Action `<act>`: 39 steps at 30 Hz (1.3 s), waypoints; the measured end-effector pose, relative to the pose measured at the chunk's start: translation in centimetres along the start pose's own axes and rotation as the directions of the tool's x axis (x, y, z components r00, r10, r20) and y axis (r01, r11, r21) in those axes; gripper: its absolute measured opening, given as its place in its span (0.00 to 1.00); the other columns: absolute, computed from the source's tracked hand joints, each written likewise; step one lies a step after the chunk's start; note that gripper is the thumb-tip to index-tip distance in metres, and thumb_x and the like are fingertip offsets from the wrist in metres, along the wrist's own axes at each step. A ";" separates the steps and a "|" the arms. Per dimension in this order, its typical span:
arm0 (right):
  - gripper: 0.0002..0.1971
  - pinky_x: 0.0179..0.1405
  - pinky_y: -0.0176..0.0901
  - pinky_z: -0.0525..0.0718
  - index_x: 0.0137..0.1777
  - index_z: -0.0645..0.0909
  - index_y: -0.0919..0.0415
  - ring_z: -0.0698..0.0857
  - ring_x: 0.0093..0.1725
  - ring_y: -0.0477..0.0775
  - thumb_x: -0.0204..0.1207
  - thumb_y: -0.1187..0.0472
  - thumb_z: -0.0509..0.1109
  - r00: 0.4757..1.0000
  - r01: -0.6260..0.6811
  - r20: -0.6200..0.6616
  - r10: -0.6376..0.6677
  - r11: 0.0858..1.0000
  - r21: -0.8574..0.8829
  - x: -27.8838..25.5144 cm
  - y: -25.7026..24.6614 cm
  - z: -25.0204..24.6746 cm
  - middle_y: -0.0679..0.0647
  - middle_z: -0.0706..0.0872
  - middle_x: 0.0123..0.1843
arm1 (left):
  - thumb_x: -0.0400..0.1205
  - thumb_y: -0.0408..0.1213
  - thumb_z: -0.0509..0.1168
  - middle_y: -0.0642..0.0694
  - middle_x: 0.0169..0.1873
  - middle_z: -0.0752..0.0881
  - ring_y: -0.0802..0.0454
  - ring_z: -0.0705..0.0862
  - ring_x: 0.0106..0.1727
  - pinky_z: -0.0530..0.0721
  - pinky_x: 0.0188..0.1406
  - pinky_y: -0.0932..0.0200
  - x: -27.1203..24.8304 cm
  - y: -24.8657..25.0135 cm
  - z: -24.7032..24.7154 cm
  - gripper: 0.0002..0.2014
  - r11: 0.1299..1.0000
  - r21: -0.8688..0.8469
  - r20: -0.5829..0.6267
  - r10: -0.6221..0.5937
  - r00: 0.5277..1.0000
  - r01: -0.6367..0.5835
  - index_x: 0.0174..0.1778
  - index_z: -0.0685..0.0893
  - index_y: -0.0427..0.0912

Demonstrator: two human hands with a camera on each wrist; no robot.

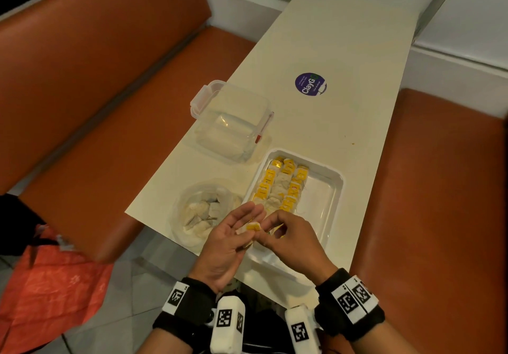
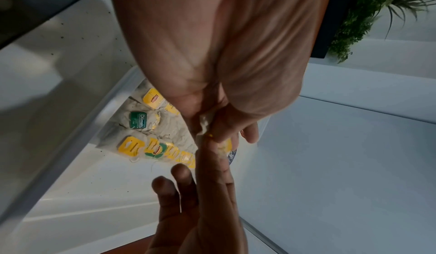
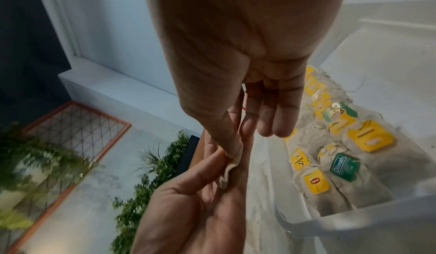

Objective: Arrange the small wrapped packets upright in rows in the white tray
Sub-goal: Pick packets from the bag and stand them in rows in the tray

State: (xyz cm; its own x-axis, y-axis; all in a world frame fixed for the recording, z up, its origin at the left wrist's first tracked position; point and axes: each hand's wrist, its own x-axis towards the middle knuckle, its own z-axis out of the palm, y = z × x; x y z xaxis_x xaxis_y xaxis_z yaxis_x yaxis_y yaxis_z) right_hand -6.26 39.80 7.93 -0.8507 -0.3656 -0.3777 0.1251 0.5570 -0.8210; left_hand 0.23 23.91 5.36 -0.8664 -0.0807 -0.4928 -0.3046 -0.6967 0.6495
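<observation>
A small tea-bag packet with a yellow tag (image 1: 253, 226) (image 2: 204, 123) (image 3: 227, 172) is held over the near left corner of the white tray (image 1: 339, 186). My left hand (image 1: 242, 224) has its fingers stretched out and presses the packet against them with the thumb. My right hand (image 1: 268, 230) pinches the same packet from the other side with thumb and forefinger. Several packets (image 1: 280, 186) (image 2: 151, 142) (image 3: 342, 146) with yellow and green tags stand in rows along the tray's left side. The tray's right half is bare.
A round clear bowl (image 1: 203, 210) holding more loose packets sits left of the tray at the table edge. Behind it stands a clear box with a clip lid (image 1: 233, 123). A purple sticker (image 1: 310, 84) lies farther back. Orange benches flank the narrow table.
</observation>
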 end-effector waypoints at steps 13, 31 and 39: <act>0.04 0.43 0.38 0.85 0.43 0.85 0.42 0.86 0.40 0.39 0.76 0.48 0.77 0.997 0.071 0.050 -0.056 0.927 -0.368 1.0 3.9 -3.4 0.35 0.89 0.40 | 0.85 0.26 0.71 0.40 0.57 0.94 0.45 0.91 0.57 0.87 0.54 0.50 2.1 3.1 -6.2 0.12 0.956 0.290 -0.421 0.087 0.903 0.043 0.62 0.91 0.42; 0.06 0.38 0.29 0.75 0.50 0.83 0.47 0.83 0.42 0.42 0.80 0.51 0.78 0.977 -0.095 0.152 0.147 0.947 -0.307 2.4 8.8 -0.2 0.46 0.88 0.45 | 0.78 0.34 0.75 0.49 0.71 0.87 0.44 0.86 0.68 0.87 0.63 0.48 7.7 4.5 -10.1 0.24 0.059 0.960 -0.279 0.253 0.926 0.273 0.71 0.88 0.53; 0.07 0.42 0.36 0.79 0.49 0.83 0.45 0.84 0.45 0.43 0.77 0.51 0.79 0.987 -0.159 -0.019 0.160 0.940 -0.303 3.0 9.8 1.2 0.41 0.87 0.46 | 0.71 0.53 0.69 0.51 0.60 0.87 0.42 0.84 0.62 0.88 0.57 0.45 8.5 3.8 -9.9 0.19 -0.085 0.979 -0.159 0.241 0.958 0.184 0.59 0.84 0.66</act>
State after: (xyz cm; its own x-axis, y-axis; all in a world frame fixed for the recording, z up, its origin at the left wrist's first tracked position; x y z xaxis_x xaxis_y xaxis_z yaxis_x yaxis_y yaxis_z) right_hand -6.92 43.27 -1.79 -0.8292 -0.2572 -0.4962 0.0981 0.8071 -0.5822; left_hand -4.36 13.54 -2.09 -0.8401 -0.3582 -0.4073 -0.5208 0.7425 0.4213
